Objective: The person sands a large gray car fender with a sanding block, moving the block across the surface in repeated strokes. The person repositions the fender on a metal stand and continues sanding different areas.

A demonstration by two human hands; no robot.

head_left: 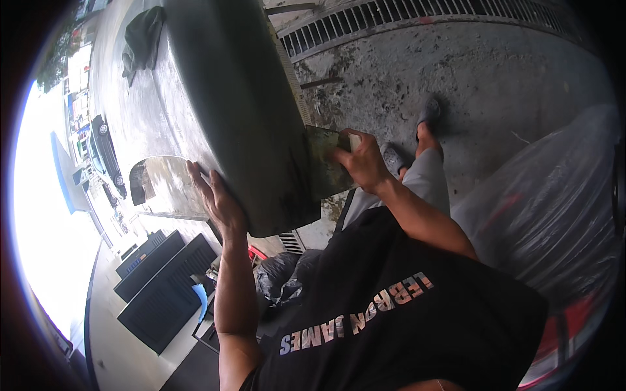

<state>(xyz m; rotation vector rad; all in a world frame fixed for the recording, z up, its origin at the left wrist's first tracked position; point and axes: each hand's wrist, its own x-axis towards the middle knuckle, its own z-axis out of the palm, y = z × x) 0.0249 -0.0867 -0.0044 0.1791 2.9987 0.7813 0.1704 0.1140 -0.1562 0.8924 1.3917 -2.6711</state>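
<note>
In the middle of the frame we see a large curved grey-green panel (pixel 228 98), like a car body part, which runs from the top edge down to the centre, and its surface looks dull and wet. Our left hand (pixel 218 199) lies flat and open against the lower left edge of this panel, with the fingers spread upward, so it presses on the panel and does not close around anything. Our right hand (pixel 362 163) is at the right of the centre and it is clenched around a small dark sanding sheet (pixel 326 166), which it holds flat against the lower right edge of the panel. At the upper left of the frame a dark cloth (pixel 142 39) lies on the wet surface beside the panel. Along the top edge a metal drain grate (pixel 417 16) crosses the concrete floor (pixel 495 78). At the right side there is something wrapped in a clear plastic bag (pixel 554 195). At the lower left we see dark louvred panels (pixel 163 287) lying on the ground, and black bags (pixel 287 274) just under the big panel
</note>
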